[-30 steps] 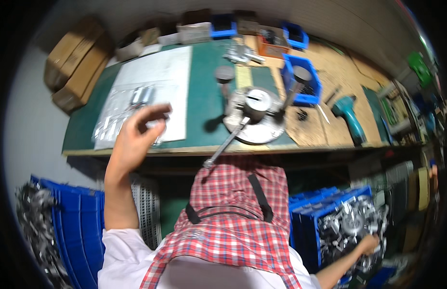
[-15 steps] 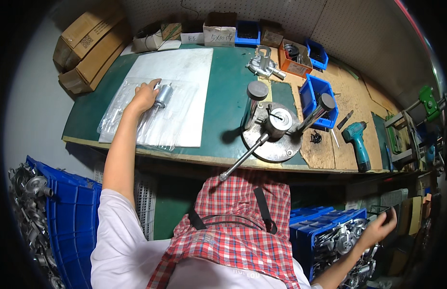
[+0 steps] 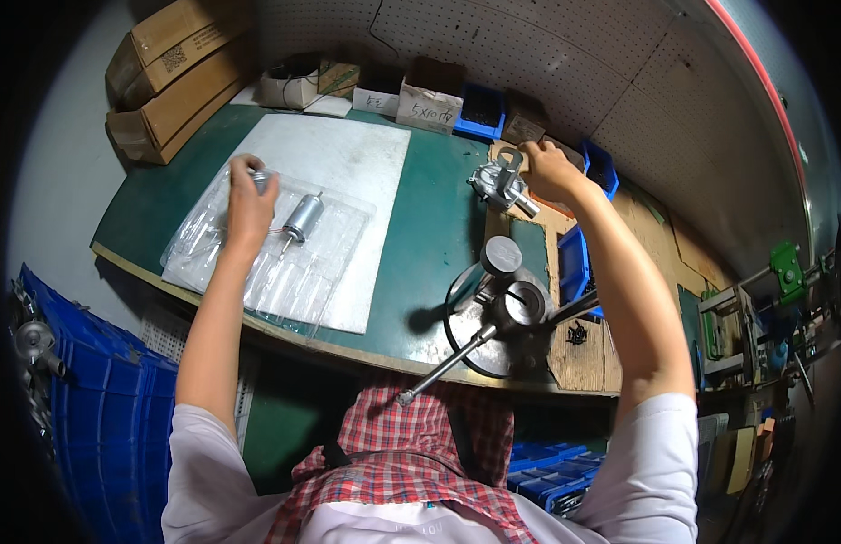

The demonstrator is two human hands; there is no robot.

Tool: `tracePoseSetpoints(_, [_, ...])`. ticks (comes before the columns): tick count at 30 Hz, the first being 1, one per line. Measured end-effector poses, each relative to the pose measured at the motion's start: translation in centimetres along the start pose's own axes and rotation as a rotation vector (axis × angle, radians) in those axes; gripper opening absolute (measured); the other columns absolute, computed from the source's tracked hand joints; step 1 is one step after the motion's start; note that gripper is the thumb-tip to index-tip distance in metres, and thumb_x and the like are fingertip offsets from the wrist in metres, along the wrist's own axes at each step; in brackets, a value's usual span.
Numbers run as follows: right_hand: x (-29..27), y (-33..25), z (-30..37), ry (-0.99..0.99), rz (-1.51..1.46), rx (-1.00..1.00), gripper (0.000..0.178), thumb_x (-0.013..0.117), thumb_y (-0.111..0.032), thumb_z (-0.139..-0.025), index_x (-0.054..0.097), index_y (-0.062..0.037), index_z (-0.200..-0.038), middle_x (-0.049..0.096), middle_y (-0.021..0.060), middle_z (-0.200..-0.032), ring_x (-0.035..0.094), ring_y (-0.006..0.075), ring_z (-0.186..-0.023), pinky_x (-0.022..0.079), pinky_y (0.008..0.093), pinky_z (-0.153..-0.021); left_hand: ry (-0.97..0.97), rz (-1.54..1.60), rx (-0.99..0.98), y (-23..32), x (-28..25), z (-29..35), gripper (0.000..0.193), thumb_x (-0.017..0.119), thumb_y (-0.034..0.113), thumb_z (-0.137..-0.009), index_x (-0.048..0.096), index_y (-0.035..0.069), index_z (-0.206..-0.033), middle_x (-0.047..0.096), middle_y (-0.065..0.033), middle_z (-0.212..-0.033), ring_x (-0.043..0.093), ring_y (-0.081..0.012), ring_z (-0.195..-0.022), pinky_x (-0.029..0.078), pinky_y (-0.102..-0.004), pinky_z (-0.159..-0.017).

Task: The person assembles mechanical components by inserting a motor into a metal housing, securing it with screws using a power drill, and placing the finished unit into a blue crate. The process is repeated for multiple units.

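"What stood furthest left on the bench?"

"Folded cardboard cartons (image 3: 180, 77). Right of them, the left hand (image 3: 248, 210) was over a clear plastic blister tray (image 3: 298, 288) on a white foam sheet (image 3: 371, 150)."

"Was that hand gripping anything?"

"Yes, its thumb and bent fingers pinched a small silver cylindrical motor (image 3: 260, 180) near the tray's upper left part."

"And the other motor?"

"The second silver motor (image 3: 304, 218) lay on the tray, just right of the left hand and slightly nearer the body. Its long axis slanted, the thin shaft end up and to the right. The left hand was much the nearer one."

"How was the left arm set?"

"The forearm rose almost straight from the lower edge, leaning a little right, with the fingers curled over at the top."

"Further right?"

"A round steel fixture (image 3: 502, 331) with a long bar handle (image 3: 448, 367), and beyond it a silver cast-metal housing (image 3: 498, 184), its tube pointing down and right."

"The right hand (image 3: 554, 170)?"

"At the housing's right side, forearm slanting up and leftward, fingers forward by its upright ring. Whether they gripped it, I couldn't tell."
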State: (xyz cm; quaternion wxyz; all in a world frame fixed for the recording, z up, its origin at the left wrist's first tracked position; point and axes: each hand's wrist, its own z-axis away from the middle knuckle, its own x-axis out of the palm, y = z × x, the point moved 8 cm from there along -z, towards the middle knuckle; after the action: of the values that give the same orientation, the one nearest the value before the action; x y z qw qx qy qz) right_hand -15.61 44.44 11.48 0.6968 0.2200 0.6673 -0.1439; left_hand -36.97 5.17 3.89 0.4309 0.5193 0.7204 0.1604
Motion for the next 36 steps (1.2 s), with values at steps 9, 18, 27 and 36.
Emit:
tracePoseSetpoints(9, [3.8,1.0,-7.1,-0.139,0.063,0.132,0.075,0.058,-0.049,-0.094,0.029,-0.0175,-0.155,0.037,0.0264,-0.15,0.039,0.0433,-0.138,0.036,0.0508,-0.113,0.514,1.178,-0.093,4.4,-12.5,1.6,0.025,0.053,0.014,-0.103,0.046,0.005,-0.125,0.055,-0.0143,-0.118,0.059,-0.0268,-0.11,0.048,-0.0459,-0.104])
tracePoseSetpoints(18, [-2.1,1.2,-7.3,0.287,-0.184,-0.089,0.042,0.07,-0.034,-0.091,0.058,-0.0047,-0.119,0.06,0.0265,-0.115,0.064,0.0394,-0.103,0.054,0.0463,-0.087,0.337,1.822,-0.489,0.6,-15.5,5.7,0.018,0.05,0.012,-0.103,0.053,-0.005,-0.11,0.055,-0.0225,-0.108,0.057,-0.0326,-0.112,0.045,-0.0528,-0.11])
tracePoseSetpoints(27, [-15.7,-9.8,20.2,0.236,-0.734,-0.659,0.05,0.065,-0.037,-0.095,0.058,-0.0052,-0.134,0.066,0.0073,-0.117,0.065,0.0147,-0.101,0.053,0.0282,-0.086,-0.529,1.996,-0.881,9.8,-9.3,14.0,0.024,0.06,0.011,-0.094,0.055,-0.004,-0.113,0.058,-0.0184,-0.102,0.059,-0.0238,-0.091,0.06,-0.0378,-0.066])
tracePoseSetpoints(36, [-9.8,-10.0,32.4,0.137,-0.628,-0.491,0.038,0.078,-0.025,-0.081,0.066,-0.0033,-0.11,0.057,0.0125,-0.084,0.06,0.0268,-0.071,0.047,0.0372,-0.062,-1.212,1.238,-1.159,12.8,3.4,34.2,0.037,0.059,0.008,-0.093,0.055,0.0,-0.13,0.066,-0.0125,-0.099,0.067,-0.0174,-0.07,0.055,-0.0305,-0.052])
